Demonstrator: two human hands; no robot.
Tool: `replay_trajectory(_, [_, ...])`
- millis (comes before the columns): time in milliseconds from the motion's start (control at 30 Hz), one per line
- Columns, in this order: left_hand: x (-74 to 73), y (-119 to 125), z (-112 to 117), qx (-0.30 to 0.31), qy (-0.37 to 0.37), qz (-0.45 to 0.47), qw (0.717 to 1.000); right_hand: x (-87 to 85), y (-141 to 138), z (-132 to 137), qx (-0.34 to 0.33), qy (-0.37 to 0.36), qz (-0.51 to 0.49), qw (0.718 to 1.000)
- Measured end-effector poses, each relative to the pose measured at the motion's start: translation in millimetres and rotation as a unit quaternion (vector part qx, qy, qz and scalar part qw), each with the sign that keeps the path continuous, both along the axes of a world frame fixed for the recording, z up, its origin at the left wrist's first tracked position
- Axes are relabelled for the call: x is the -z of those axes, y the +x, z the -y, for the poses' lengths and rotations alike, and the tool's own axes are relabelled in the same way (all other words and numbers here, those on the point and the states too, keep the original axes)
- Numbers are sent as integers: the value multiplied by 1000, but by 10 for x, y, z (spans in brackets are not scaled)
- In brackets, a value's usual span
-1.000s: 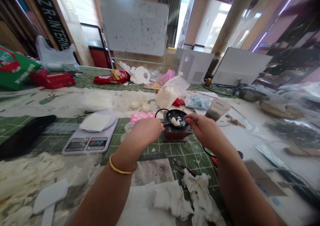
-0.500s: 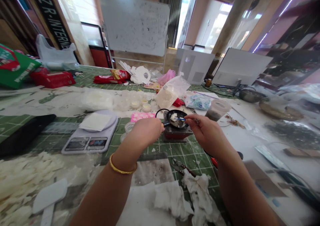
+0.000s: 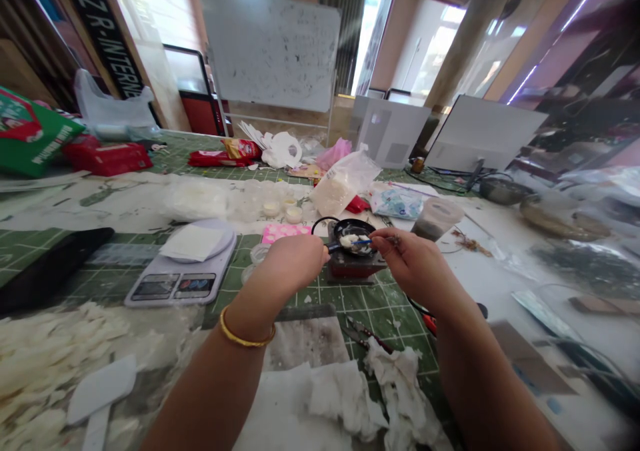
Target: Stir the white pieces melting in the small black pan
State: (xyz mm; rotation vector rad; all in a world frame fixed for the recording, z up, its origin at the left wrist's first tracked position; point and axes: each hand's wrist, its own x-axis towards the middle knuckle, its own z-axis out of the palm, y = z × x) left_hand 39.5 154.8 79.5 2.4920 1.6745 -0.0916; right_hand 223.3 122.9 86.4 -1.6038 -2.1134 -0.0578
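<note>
While left hand (image 3: pixel 295 261) grips handle, right hand (image 3: pixel 407 258) pinches blue stick; small black pan (image 3: pixel 354 234) holds white lumps.

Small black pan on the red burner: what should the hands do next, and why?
Probably keep stirring: the left hand steadies the small black pan by its handle, the right hand holds a blue stick in it, and white lumps remain unmelted.

Both hands (image 3: pixel 295 262) at small black pan (image 3: pixel 354 232)

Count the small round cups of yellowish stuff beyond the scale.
3: one cup, a second cup right of it, a third cup nearest the pink pad. Blurry clear ones nearby may hide more.
</note>
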Motion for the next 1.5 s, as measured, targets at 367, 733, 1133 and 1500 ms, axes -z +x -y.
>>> replay_trajectory(367, [-6, -1, 6, 4, 1, 4, 1000, 34, 28, -34, -5, 12, -39, 999])
replay_trajectory(733, [4, -16, -5, 7, 5, 9, 1000, -9, -4, 40, -36, -10, 5, 999])
replay_trajectory(1133, [6, -14, -2, 10, 6, 3, 1000, -8, -2, 33, -12, -10, 46, 999])
replay_trajectory(1500, [8, -12, -3, 7, 5, 8, 1000, 6, -7, 13, -4, -10, 53, 999])
